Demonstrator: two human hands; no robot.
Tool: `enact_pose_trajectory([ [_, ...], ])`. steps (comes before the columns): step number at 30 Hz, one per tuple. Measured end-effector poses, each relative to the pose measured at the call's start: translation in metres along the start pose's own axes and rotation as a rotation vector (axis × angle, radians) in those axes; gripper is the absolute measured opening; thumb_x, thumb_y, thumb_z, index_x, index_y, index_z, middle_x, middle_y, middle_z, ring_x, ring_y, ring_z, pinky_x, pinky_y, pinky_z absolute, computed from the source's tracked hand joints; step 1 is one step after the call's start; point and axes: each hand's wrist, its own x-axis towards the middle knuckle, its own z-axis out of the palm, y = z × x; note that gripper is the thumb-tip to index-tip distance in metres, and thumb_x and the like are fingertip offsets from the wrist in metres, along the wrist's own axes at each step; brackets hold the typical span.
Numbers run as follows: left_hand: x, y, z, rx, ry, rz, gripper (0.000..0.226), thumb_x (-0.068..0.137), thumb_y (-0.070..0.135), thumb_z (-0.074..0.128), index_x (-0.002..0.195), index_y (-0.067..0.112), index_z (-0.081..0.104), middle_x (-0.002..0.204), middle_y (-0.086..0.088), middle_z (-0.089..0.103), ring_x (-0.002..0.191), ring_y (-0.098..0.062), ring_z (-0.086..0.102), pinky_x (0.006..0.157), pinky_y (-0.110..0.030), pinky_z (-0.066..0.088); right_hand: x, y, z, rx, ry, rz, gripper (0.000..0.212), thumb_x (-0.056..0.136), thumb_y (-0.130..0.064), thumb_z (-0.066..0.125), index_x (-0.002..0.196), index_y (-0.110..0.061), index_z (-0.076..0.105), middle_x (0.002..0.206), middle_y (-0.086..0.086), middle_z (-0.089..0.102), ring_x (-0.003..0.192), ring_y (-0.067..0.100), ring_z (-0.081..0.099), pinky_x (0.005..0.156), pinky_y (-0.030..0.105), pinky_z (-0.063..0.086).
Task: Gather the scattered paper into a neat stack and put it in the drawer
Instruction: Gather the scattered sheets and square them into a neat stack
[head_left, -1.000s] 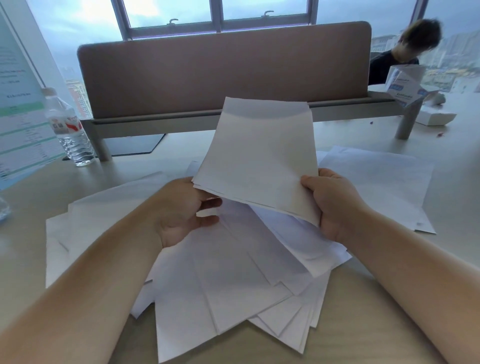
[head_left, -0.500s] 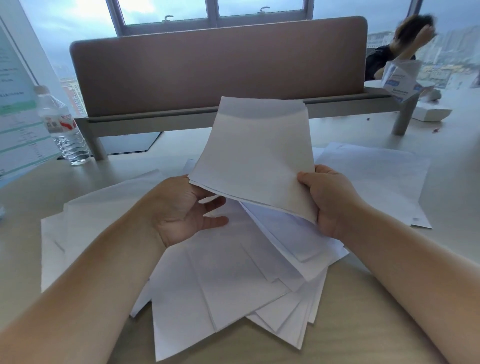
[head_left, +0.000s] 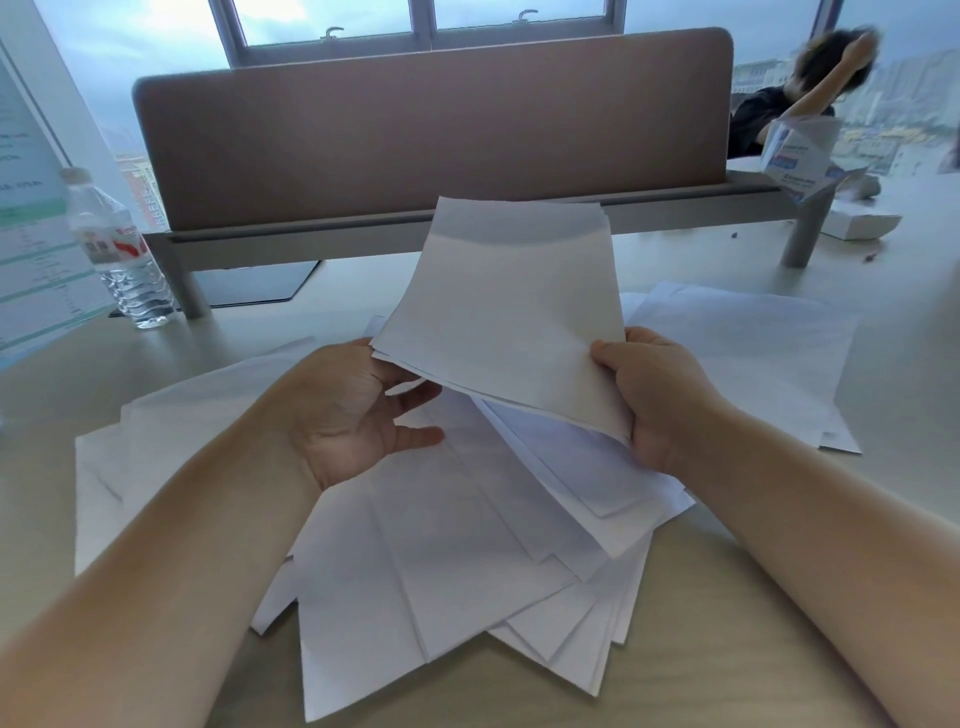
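Note:
A small stack of white sheets is lifted off the desk and tilts away from me. My right hand grips its near right corner, thumb on top. My left hand is palm up at the stack's near left corner, its fingers straight beneath the sheets. Under both hands several loose white sheets lie fanned and overlapping on the desk. More sheets lie to the left and to the right. No drawer is in view.
A brown partition screen on a grey rail runs across the back of the light desk. A water bottle stands at the back left beside a printed board. Paper boxes and a seated person are at the far right.
The lifted stack has stayed in both hands and barely shifted. The person at the far right has raised an arm to their head.

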Motion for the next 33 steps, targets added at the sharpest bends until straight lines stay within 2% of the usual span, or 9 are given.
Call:
enact_pose_trajectory([
  [3, 0.002, -0.002, 0.000, -0.023, -0.014, 0.005, 0.049, 0.093, 0.000, 0.061, 0.135, 0.022, 0.070, 0.125, -0.003, 0.073, 0.128, -0.031, 0.062, 0.095, -0.060, 0.055, 0.000, 0.001, 0.001, 0.000, 0.005, -0.005, 0.015, 0.097, -0.007, 0.057, 0.096, -0.016, 0.068, 0.082, 0.009, 0.074, 0.065, 0.027, 0.069, 0.051, 0.038, 0.057],
  [6, 0.001, -0.004, 0.003, -0.058, -0.010, 0.014, 0.062, 0.073, 0.001, 0.071, 0.133, 0.019, 0.071, 0.112, -0.002, 0.072, 0.108, -0.028, 0.062, 0.093, -0.054, 0.058, -0.001, 0.000, 0.001, 0.002, 0.009, -0.008, 0.014, 0.097, -0.007, 0.057, 0.097, -0.015, 0.068, 0.084, 0.011, 0.073, 0.064, 0.027, 0.069, 0.051, 0.037, 0.057],
  [9, 0.001, -0.009, 0.009, -0.108, -0.017, 0.029, 0.051, 0.075, -0.007, 0.069, 0.117, 0.020, 0.075, 0.101, -0.003, 0.073, 0.093, -0.024, 0.064, 0.091, -0.047, 0.060, -0.003, 0.000, 0.002, -0.001, 0.004, 0.002, 0.014, 0.099, -0.008, 0.056, 0.098, -0.015, 0.068, 0.083, 0.011, 0.072, 0.061, 0.026, 0.068, 0.048, 0.039, 0.057],
  [13, 0.004, -0.016, 0.011, -0.141, -0.037, 0.010, 0.052, 0.072, -0.009, 0.069, 0.119, 0.012, 0.075, 0.107, -0.012, 0.074, 0.095, -0.027, 0.067, 0.082, -0.046, 0.064, -0.003, -0.001, 0.001, -0.001, 0.000, 0.002, 0.015, 0.098, -0.008, 0.056, 0.097, -0.017, 0.068, 0.085, 0.011, 0.073, 0.064, 0.028, 0.069, 0.049, 0.039, 0.057],
  [17, 0.006, -0.018, 0.011, -0.050, -0.015, -0.004, 0.028, 0.096, 0.001, 0.062, 0.113, 0.017, 0.076, 0.104, -0.012, 0.072, 0.092, -0.028, 0.068, 0.084, -0.052, 0.062, -0.003, -0.001, 0.001, -0.012, 0.005, 0.006, 0.015, 0.098, -0.008, 0.057, 0.097, -0.017, 0.068, 0.080, 0.008, 0.073, 0.059, 0.024, 0.068, 0.048, 0.038, 0.057],
  [20, 0.005, -0.019, 0.012, 0.133, -0.011, -0.019, 0.020, 0.101, 0.010, 0.059, 0.108, 0.020, 0.075, 0.097, -0.011, 0.066, 0.074, -0.023, 0.066, 0.071, -0.042, 0.065, -0.003, -0.001, 0.002, -0.011, 0.005, 0.009, 0.015, 0.097, -0.008, 0.058, 0.098, -0.017, 0.070, 0.084, 0.009, 0.075, 0.062, 0.024, 0.069, 0.054, 0.038, 0.059],
  [24, 0.006, -0.023, 0.012, 0.389, 0.006, -0.055, 0.026, 0.101, 0.022, 0.063, 0.122, 0.007, 0.070, 0.096, -0.012, 0.067, 0.065, -0.019, 0.067, 0.061, -0.033, 0.063, -0.005, -0.001, 0.002, -0.011, -0.002, 0.002, 0.015, 0.098, -0.007, 0.057, 0.098, -0.016, 0.069, 0.078, 0.007, 0.074, 0.058, 0.021, 0.069, 0.052, 0.035, 0.058],
  [30, 0.003, -0.028, 0.016, 0.473, 0.031, 0.019, 0.009, 0.098, 0.013, 0.066, 0.094, 0.011, 0.074, 0.075, -0.009, 0.072, 0.056, -0.015, 0.066, 0.051, -0.026, 0.057, -0.007, -0.003, 0.003, -0.003, -0.012, 0.003, 0.016, 0.099, -0.006, 0.055, 0.098, -0.016, 0.068, 0.079, 0.006, 0.074, 0.055, 0.018, 0.068, 0.046, 0.029, 0.053],
  [33, 0.004, -0.026, 0.015, 0.482, 0.134, 0.090, 0.012, 0.095, 0.012, 0.066, 0.086, 0.019, 0.070, 0.068, -0.002, 0.069, 0.049, -0.011, 0.058, 0.047, -0.024, 0.051, -0.008, -0.003, 0.004, 0.009, -0.014, 0.017, 0.016, 0.099, -0.007, 0.055, 0.101, -0.017, 0.067, 0.081, 0.007, 0.073, 0.053, 0.019, 0.068, 0.044, 0.031, 0.054],
])
